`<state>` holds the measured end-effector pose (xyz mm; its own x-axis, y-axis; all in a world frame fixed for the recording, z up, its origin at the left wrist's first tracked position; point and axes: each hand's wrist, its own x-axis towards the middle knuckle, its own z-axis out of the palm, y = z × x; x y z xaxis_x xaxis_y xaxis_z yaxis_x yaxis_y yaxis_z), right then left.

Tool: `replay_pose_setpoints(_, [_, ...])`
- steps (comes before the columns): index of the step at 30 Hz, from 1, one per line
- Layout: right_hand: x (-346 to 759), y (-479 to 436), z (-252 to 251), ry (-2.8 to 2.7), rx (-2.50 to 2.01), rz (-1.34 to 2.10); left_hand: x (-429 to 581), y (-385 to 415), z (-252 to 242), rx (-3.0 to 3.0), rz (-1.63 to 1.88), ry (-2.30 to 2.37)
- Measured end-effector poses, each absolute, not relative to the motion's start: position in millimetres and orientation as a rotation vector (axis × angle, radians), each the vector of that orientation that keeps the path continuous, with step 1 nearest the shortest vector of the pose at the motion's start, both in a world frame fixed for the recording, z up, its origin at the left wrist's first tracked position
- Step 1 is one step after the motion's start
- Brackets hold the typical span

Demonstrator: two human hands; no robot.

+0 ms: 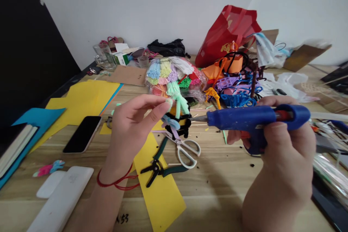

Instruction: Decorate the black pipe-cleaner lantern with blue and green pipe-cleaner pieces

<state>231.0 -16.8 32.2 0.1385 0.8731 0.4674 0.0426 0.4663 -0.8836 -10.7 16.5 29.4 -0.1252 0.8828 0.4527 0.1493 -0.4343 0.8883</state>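
Observation:
My right hand (282, 152) is wrapped round the handle of a blue hot glue gun (240, 119), whose nozzle points left. Facing it, my left hand (136, 123) pinches a small fuzzy pipe-cleaner piece (170, 104) between thumb and forefinger; its full shape is partly hidden by the fingers. Just under those fingertips shows a light blue pipe-cleaner loop (172, 122). The nozzle tip is close to that loop, and I cannot tell whether they touch. Below lie white-handled scissors (187, 152) and dark green wire strippers (163, 168) on a yellow sheet (160, 203).
A plastic-wrapped bundle of coloured pipe cleaners (174, 74) and a red bag (228, 32) stand at the back. To the left lie a phone (82, 134), yellow sheets (78, 98), a white device (63, 195) and a small pink-and-blue pipe-cleaner figure (49, 168). Clutter fills the right side.

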Motion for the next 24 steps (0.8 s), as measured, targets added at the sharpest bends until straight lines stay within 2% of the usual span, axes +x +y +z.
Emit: replay_pose_setpoints(24, [229.3,-10.8,25.1,-1.375,-0.875,0.758,-10.6,15.0,32.4,1.483,1.541,1.059])
